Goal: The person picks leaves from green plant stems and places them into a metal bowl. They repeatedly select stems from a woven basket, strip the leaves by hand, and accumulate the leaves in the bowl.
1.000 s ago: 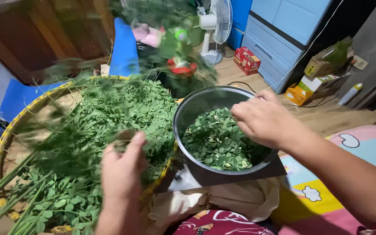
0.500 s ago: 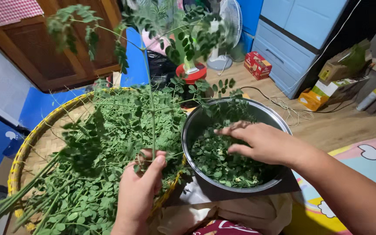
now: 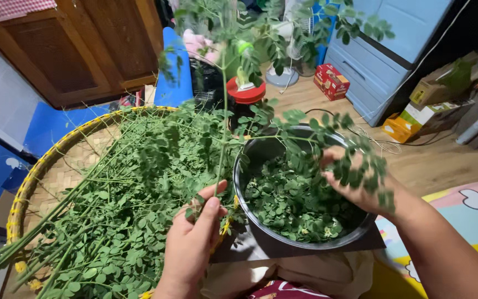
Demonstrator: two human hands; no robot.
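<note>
Left hand (image 3: 192,243) fingers pinch the light, springy leafy stalk (image 3: 221,138) low; right hand (image 3: 355,185), at 3 o'clock, grasps its fragile leaflets above the steel bowl (image 3: 360,235).

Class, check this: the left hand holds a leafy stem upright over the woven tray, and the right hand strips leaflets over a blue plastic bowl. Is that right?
Not quite. The head view shows a round metal bowl, not blue plastic. The rest stands: left hand, leafy stem, woven tray, right hand.

Left of the metal bowl (image 3: 305,238), the left hand (image 3: 192,243) pinches a leafy stalk (image 3: 223,111) upright; the right hand (image 3: 360,185) strips a side branch above the bowl's plucked leaves (image 3: 289,205).
</note>
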